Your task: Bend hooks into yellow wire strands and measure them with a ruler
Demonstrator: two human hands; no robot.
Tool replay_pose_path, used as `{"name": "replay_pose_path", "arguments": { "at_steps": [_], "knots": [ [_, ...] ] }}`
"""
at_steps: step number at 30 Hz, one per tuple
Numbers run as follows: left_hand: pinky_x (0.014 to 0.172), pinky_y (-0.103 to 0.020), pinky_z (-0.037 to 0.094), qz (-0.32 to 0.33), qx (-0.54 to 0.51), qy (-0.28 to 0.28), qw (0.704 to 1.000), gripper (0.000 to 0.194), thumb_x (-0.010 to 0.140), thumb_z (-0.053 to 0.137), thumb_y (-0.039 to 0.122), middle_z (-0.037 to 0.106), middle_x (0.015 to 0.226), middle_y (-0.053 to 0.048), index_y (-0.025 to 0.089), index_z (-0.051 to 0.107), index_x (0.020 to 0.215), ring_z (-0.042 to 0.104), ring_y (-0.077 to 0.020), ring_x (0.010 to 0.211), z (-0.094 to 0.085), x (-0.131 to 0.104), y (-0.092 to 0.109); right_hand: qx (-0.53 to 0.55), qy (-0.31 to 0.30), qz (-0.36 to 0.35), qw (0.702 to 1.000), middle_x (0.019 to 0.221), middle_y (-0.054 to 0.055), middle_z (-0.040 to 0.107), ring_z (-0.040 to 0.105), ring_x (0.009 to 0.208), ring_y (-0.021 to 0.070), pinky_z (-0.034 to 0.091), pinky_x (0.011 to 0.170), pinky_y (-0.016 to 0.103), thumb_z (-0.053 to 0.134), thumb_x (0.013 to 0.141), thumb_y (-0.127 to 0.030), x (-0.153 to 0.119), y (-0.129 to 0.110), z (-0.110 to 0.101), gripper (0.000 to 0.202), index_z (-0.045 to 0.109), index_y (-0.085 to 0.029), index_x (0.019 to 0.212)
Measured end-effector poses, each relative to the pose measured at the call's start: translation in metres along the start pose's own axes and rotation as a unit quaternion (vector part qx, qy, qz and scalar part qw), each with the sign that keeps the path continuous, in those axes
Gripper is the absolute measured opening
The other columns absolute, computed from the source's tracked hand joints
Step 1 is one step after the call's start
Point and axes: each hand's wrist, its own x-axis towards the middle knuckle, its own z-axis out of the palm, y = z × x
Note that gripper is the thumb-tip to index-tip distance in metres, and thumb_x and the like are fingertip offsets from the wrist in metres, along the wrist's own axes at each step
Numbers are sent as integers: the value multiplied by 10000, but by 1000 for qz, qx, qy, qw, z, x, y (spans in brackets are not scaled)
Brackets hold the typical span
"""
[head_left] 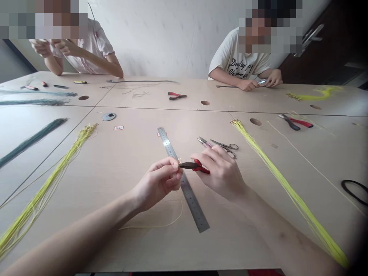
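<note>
Between the fingertips of my left hand (161, 178) is a thin pale yellow cord (169, 223), pinched near a small loop that stands above the thumb. The rest of the cord curves down onto the table. My right hand (222, 172) is wrapped round red-handled pliers (188, 165), whose dark tapered jaws point left and meet the loop at my left fingertips. Whether the jaws grip the cord is too small to tell. Beneath both hands a steel ruler (194, 205) lies slanting on the table. Scissors (227, 146) and a second pointed tool (204, 142) lie just beyond my right hand.
Yellow cord bundles lie at left (61, 165) and right (276, 182), with a teal bundle (34, 140) farther left. Red-and-black pliers (176, 96) and cutters (296, 122) rest farther off. The table (138, 253) has round holes. Two people sit opposite, hands busy.
</note>
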Motion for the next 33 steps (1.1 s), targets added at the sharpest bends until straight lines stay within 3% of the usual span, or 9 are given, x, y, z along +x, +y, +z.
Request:
{"name": "replay_pose_path", "arguments": {
  "at_steps": [6,10,13,16,20,22,25,30,33],
  "knots": [
    [519,-236,223,28,100,20,994,196,809,509,280,303,547,48,185,433,655,227,-99,509,-2,2,3,80,-42,53,995,584,-9,504,395,594,148,343,590,259,514,814,-166,0,-5,0,110,574,-190,724],
    [538,-270,211,126,249,64,958,308,844,489,310,280,568,36,185,388,581,249,-121,543,-2,-5,3,149,-68,91,982,541,-35,427,381,518,114,293,505,235,489,755,-138,2,-11,-2,123,504,-186,643],
    [568,-293,218,244,365,87,894,277,818,533,222,331,581,22,188,434,561,270,-138,563,-4,-12,0,194,-86,135,968,533,-49,404,369,483,92,277,464,216,487,736,-151,4,-15,-5,132,462,-183,611],
    [680,-327,302,337,436,47,833,182,667,628,119,485,649,-27,208,515,556,427,-198,688,-7,-16,-2,241,-117,182,946,527,-60,398,360,468,82,279,446,198,483,729,-147,5,-19,-8,107,477,-183,629],
    [852,-387,340,450,579,-64,677,202,665,551,23,634,915,-91,224,536,680,527,-274,980,-11,-17,-2,304,-162,215,914,512,-73,359,324,466,75,264,436,189,498,691,-138,4,-24,-9,142,425,-191,582],
    [864,-393,349,468,624,-100,617,237,691,489,-4,642,825,-69,228,500,739,570,-243,898,-11,-17,-1,331,-180,231,897,509,-72,371,326,467,75,275,438,188,496,703,-151,4,-26,-9,128,448,-190,591],
    [809,-407,365,463,620,-89,627,213,706,442,18,547,631,-20,231,435,718,507,-194,641,-11,-16,-1,366,-198,258,872,538,-56,450,369,489,83,314,462,193,486,724,-164,3,-30,-9,83,547,-187,673],
    [665,-382,372,464,604,-64,644,201,755,359,37,425,575,-12,229,349,698,371,-181,565,-8,-18,-6,421,-195,302,833,541,-45,472,408,509,95,333,469,197,517,686,-167,4,-32,-8,66,579,-184,670],
    [610,-343,415,461,594,-129,647,191,797,345,68,419,548,-9,233,368,703,389,-178,536,0,-25,-9,437,-157,352,813,521,-57,415,363,456,82,297,425,193,492,709,-199,6,-17,-10,52,528,-182,674]
  ]
}}
